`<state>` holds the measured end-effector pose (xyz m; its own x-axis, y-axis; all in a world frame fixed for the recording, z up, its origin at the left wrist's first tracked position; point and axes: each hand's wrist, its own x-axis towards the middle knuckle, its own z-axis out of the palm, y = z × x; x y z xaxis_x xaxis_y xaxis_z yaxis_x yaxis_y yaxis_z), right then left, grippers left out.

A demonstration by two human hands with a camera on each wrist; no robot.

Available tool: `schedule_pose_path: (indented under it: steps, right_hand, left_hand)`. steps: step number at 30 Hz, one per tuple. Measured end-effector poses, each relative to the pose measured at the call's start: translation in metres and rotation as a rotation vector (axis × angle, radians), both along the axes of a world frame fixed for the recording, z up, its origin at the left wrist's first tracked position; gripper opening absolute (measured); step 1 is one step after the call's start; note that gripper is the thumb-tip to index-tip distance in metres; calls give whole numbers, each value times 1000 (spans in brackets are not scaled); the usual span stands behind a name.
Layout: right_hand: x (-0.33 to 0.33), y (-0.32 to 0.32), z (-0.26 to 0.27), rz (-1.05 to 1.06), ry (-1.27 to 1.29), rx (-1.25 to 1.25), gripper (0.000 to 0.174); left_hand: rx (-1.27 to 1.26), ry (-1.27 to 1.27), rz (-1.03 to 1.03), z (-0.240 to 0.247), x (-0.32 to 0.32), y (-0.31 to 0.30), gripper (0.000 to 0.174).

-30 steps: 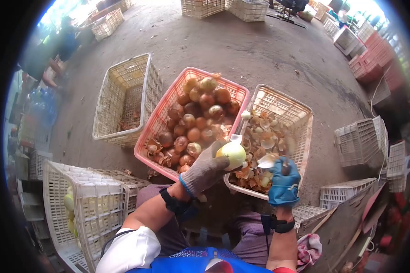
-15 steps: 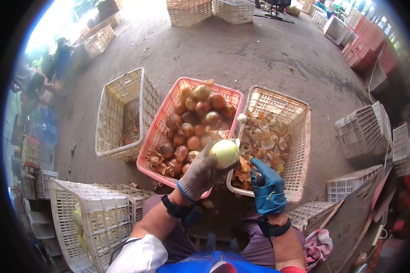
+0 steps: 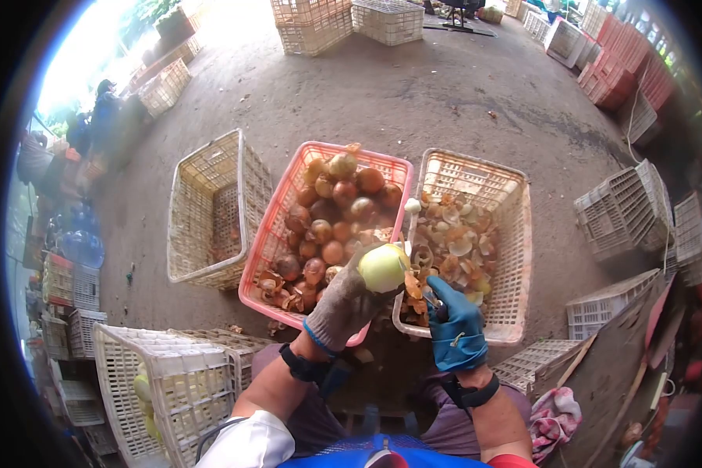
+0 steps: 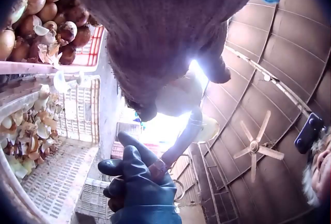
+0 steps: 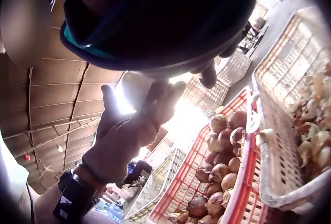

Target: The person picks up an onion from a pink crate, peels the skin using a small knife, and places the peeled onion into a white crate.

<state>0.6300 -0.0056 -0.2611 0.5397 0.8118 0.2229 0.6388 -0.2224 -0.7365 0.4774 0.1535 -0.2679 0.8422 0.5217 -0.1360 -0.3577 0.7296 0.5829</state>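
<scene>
A pale, peeled onion [image 3: 382,267] sits in my left hand [image 3: 339,308], which wears a grey knitted glove and grips it over the pink crate's near right corner. My right hand [image 3: 459,331], in a blue rubber glove, is just right of the onion and grips a small knife [image 4: 185,140]. In the left wrist view the knife's blade points up toward the onion, its handle in the curled blue fingers. Unpeeled brown onions [image 3: 342,210] fill much of the pink crate [image 3: 255,269]. Loose onion skins [image 3: 460,238] lie in the white crate [image 3: 515,273] below the right hand.
Another white crate [image 3: 178,234] stands left of the pink one. Close by my left leg, a tipped white crate [image 3: 187,374] holds several peeled onions [image 3: 144,394]. More crates [image 3: 624,210] stand along the right side. A pink and white cloth [image 3: 555,417] lies by my right arm.
My right hand has come left toward the onion; the pale piece of skin beside its knife one second ago no longer shows there. My left hand still holds the onion, slightly turned.
</scene>
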Motion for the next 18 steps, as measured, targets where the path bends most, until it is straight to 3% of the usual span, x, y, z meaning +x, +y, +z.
schedule_pose_path:
  steps: [4, 8, 11, 14, 17, 18]
  right_hand:
    - [-5, 1, -4, -3, -210, -39, 43]
    - [-7, 2, -9, -67, -382, -91, 48]
    - [-8, 3, -8, -116, -399, -157, 50]
    - [-12, 7, -4, -135, -373, -188, 36]
    - [-28, 7, -36, -30, 794, -109, 26]
    - [-32, 5, -36, -26, 843, -106, 24]
  left_hand:
    - [38, -23, 8, 0, -2, -3, 74]
    - [28, 60, 37, 10, 2, -6, 63]
    - [31, 77, 67, 12, 4, -7, 63]
    - [68, 65, 104, 10, 5, -6, 67]
    - [177, 116, 172, 8, 9, -5, 65]
    - [203, 135, 183, 10, 11, -4, 65]
